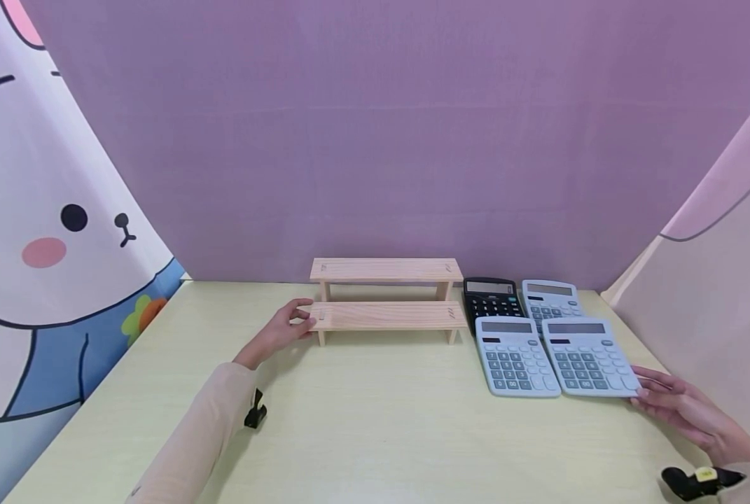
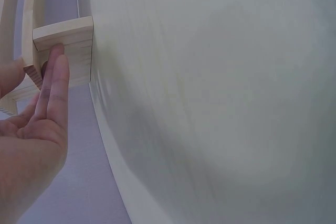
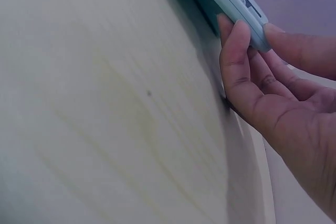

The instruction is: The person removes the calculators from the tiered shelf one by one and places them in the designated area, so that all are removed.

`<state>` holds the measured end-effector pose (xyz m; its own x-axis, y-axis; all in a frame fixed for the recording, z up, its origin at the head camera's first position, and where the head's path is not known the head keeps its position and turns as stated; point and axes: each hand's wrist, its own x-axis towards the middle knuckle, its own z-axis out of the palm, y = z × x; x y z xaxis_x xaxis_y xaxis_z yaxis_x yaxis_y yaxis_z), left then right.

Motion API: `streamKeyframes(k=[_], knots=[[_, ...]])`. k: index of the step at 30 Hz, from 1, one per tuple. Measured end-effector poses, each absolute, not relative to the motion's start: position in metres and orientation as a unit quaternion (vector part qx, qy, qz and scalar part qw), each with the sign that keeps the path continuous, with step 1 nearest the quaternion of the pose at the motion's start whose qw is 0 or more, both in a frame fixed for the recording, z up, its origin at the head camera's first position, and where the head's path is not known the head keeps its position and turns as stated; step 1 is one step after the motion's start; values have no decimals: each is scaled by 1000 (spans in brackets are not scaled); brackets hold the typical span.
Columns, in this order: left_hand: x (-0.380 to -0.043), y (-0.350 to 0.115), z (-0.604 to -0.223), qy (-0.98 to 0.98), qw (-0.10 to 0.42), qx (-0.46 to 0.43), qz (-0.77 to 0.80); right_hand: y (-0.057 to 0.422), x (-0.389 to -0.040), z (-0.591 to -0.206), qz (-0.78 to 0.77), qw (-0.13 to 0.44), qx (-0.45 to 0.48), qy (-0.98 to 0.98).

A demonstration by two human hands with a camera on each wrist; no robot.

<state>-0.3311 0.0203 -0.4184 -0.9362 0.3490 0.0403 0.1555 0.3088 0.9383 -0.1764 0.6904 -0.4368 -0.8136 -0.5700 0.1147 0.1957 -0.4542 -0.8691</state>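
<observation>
A two-step wooden stand rests near the back of the table. My left hand holds the left end of its lower board; in the left wrist view the thumb is on top of the board and the fingers reach underneath. To the right lie several calculators in two rows. With thumb and fingers, my right hand pinches the lower right corner of the front right light-blue calculator. In the right wrist view that calculator shows its edge, tilted up from the table.
Beside it lies another light-blue calculator. Behind them are a black calculator and a third light-blue one, both partly covered. A purple cloth hangs behind the table, with printed cloths at both sides.
</observation>
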Motion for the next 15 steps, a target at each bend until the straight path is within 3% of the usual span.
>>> streamKeyframes(k=[15], knots=[[-331, 22, -419, 807, 88, 153, 564, 689, -177, -436, -824, 237, -206, 472]])
